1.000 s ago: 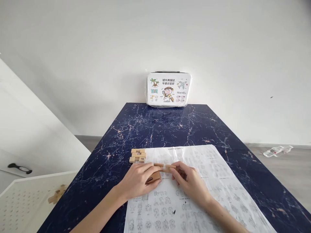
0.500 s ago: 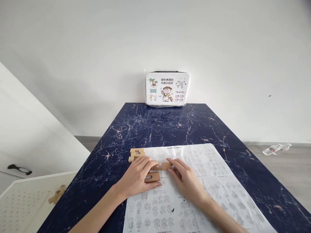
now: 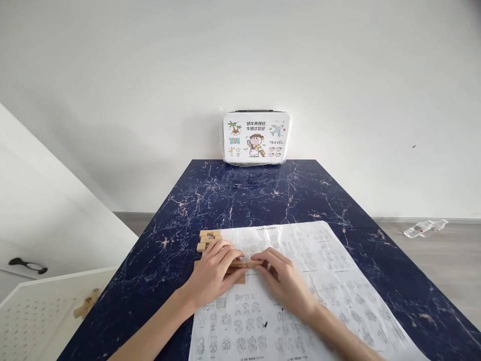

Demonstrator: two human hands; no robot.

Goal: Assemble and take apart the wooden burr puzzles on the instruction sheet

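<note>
A notched wooden puzzle block [image 3: 247, 262] spans the gap between my two hands above a printed sheet [image 3: 293, 301]. My left hand [image 3: 214, 268] is closed on its left end, thumb on the near side. The right end sits between the thumb and fingers of my right hand [image 3: 280, 273]. Under my left hand, a second wooden block [image 3: 240, 279] shows partly, its rest hidden by the fingers. Several paler notched blocks [image 3: 208, 239] lie together at the sheet's upper left corner, just beyond my left hand.
The sheet lies on a dark blue marbled table [image 3: 240, 195]. At its far edge, against the wall, stands a white printed case [image 3: 257, 138]. Left of the table, a white perforated surface [image 3: 30, 311] holds wooden pieces [image 3: 86, 303]. Clear plastic bottles [image 3: 424, 228] lie on the floor at right.
My right hand has shifted slightly left and closed more on the block's right end. The block has tipped and now shows a narrower side. My left thumb has moved up against it.
</note>
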